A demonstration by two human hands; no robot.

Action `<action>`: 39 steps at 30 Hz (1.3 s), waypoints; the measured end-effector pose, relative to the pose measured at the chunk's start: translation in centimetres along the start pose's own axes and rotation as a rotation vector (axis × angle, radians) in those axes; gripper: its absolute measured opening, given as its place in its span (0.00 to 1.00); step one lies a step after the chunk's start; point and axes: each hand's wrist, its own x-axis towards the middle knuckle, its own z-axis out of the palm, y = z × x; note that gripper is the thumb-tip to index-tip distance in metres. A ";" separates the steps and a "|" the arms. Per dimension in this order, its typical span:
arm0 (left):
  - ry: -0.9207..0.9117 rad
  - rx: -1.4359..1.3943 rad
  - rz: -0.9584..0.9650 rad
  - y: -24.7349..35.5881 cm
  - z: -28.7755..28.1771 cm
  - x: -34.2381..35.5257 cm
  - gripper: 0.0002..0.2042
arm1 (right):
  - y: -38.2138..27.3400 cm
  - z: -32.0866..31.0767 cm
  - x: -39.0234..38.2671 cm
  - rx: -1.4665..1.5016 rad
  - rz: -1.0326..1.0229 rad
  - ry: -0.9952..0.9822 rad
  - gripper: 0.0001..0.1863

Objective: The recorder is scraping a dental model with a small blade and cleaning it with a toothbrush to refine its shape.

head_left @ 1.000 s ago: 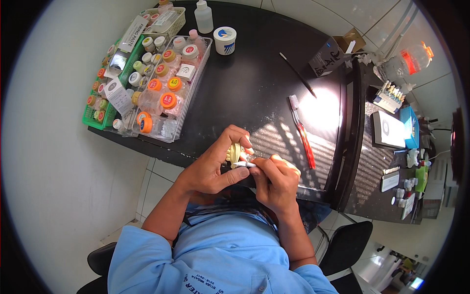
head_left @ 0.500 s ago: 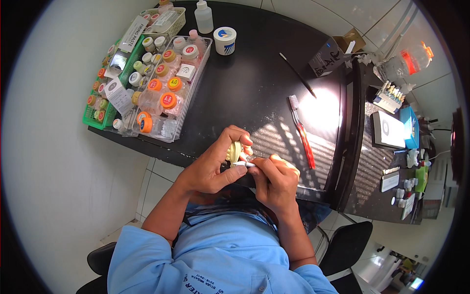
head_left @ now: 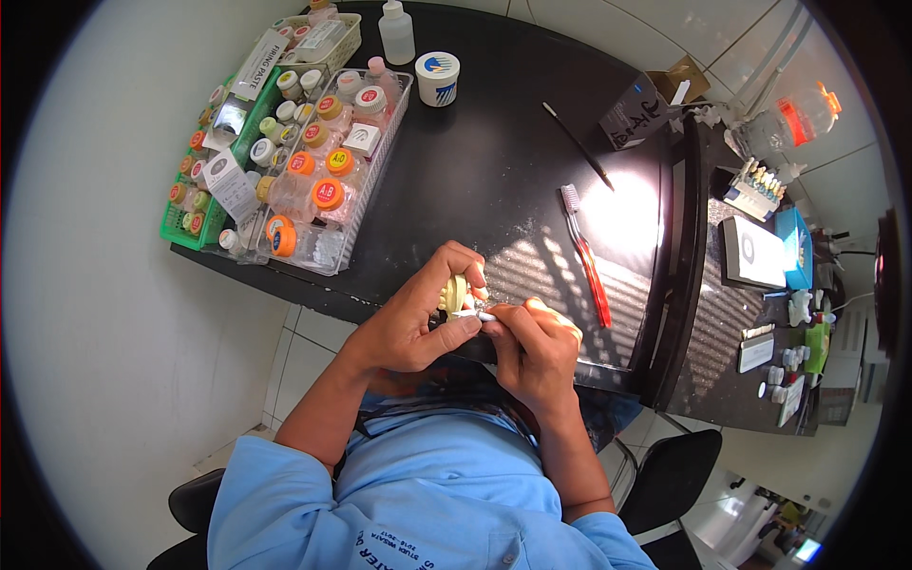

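Observation:
My left hand point(head_left: 425, 318) is closed round a pale yellow dental cast point(head_left: 460, 288) at the table's near edge, the fingers over its far side and the thumb low on its near side. My right hand point(head_left: 538, 344) meets it from the right, fingers pinched on a slim white pointed piece point(head_left: 470, 314). That piece lies by my left thumb tip, against the cast's near end; its kind is not clear, and my fingers hide its other end. Right of my hands a red toothbrush point(head_left: 590, 266) lies on the black table point(head_left: 484, 142).
Plastic baskets point(head_left: 373, 185) of capped jars and bottles crowd the left. A white tub point(head_left: 437, 80) and a squeeze bottle point(head_left: 396, 33) stand at the back. A thin dark stick point(head_left: 578, 144) lies before a dark box point(head_left: 635, 116). To the right, a side counter point(head_left: 708, 356) carries boxes and small containers.
The white piece has tilted slightly at the cast's near end. My left fingertips have shifted a little. Both hands stay in about the same place.

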 end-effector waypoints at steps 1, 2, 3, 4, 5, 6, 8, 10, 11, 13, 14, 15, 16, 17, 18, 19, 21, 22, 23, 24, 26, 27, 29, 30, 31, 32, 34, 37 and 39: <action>0.001 0.008 -0.009 0.1 0.0 0.0 0.20 | 0.0 0.0 0.0 0.000 0.000 0.000 0.08; 0.002 0.016 -0.018 0.2 -0.1 0.0 0.19 | 0.0 0.0 0.0 -0.003 0.008 -0.002 0.08; 0.002 0.016 -0.018 0.3 0.0 0.0 0.19 | -0.1 0.0 0.0 -0.007 0.016 -0.004 0.08; 0.008 0.019 -0.021 0.4 0.0 0.0 0.19 | -0.1 0.0 0.0 -0.008 0.015 -0.004 0.08; 0.013 0.023 -0.025 0.4 0.1 0.0 0.18 | -0.1 0.0 0.0 -0.010 0.015 -0.004 0.08; 0.014 0.022 -0.025 0.3 0.1 0.1 0.18 | 0.0 0.0 0.0 -0.013 0.015 -0.004 0.08; 0.015 0.052 0.011 0.3 0.1 0.2 0.18 | 0.0 -0.1 -0.1 -0.015 0.019 -0.004 0.08; 0.014 0.054 0.013 0.4 0.1 0.2 0.17 | 0.0 -0.1 -0.1 -0.019 0.022 -0.005 0.08; 0.012 0.055 0.015 0.4 0.0 0.2 0.16 | 0.0 -0.1 -0.2 -0.021 0.026 -0.008 0.08; 0.013 0.066 0.023 0.3 0.0 0.3 0.15 | 0.0 -0.1 -0.2 -0.023 0.028 -0.011 0.09; 0.014 0.078 0.031 0.3 0.0 0.3 0.15 | 0.0 -0.1 -0.1 -0.029 0.029 -0.012 0.08; 0.014 0.079 0.031 0.3 0.0 0.3 0.15 | 0.0 -0.1 -0.1 -0.034 0.030 -0.014 0.08; 0.014 0.072 0.020 0.3 0.1 0.3 0.14 | -0.1 -0.1 0.0 -0.034 0.031 -0.013 0.08; 0.015 0.065 0.009 0.3 0.1 0.3 0.14 | -0.1 -0.1 0.0 -0.034 0.040 -0.015 0.08; 0.014 0.065 0.008 0.3 0.0 0.3 0.14 | -0.2 -0.2 0.0 -0.035 0.049 -0.016 0.08; 0.006 0.099 0.031 0.2 -0.1 0.4 0.14 | -0.2 -0.2 0.0 -0.035 0.050 -0.016 0.08; -0.002 0.133 0.054 0.2 0.0 0.4 0.15 | -0.2 -0.1 0.1 -0.028 0.053 0.000 0.08; 0.005 0.099 0.019 0.2 0.1 0.2 0.16 | -0.1 -0.1 0.1 -0.028 0.053 0.000 0.08; 0.013 0.066 -0.015 0.3 0.2 0.1 0.18 | -0.1 -0.1 0.0 -0.009 0.039 0.013 0.08; 0.013 0.066 -0.015 0.2 0.2 0.1 0.18 | -0.1 0.0 0.0 0.010 0.026 0.026 0.08; 0.015 0.006 -0.025 -0.1 0.2 0.0 0.23 | -0.2 -0.2 0.0 0.012 0.018 0.013 0.08; 0.015 0.005 -0.024 -0.1 0.2 0.0 0.23 | -0.3 -0.3 0.0 0.015 0.009 0.000 0.08; 0.012 0.000 -0.021 0.0 0.3 0.0 0.26 | -0.3 -0.7 0.1 0.016 0.010 -0.033 0.07; 0.013 0.000 -0.023 0.0 0.3 0.0 0.26 | -0.3 -0.8 0.1 0.015 0.009 -0.066 0.05; 0.021 -0.029 -0.035 0.1 0.5 0.0 0.26 | -0.3 -0.8 0.1 0.014 0.008 -0.066 0.05; 0.029 -0.057 -0.048 0.1 0.5 -0.1 0.27 | -0.3 -0.9 0.1 0.013 0.011 -0.068 0.06; 0.024 -0.053 -0.051 0.1 0.5 -0.1 0.26 | -0.3 -0.7 0.0 0.012 0.013 -0.071 0.06; 0.019 -0.030 -0.041 0.1 0.4 0.0 0.26 | -0.1 -0.2 -0.1 0.012 0.001 -0.012 0.08; 0.019 -0.011 -0.028 -0.1 0.3 0.0 0.26 | -0.1 -0.2 -0.1 0.006 -0.001 -0.002 0.08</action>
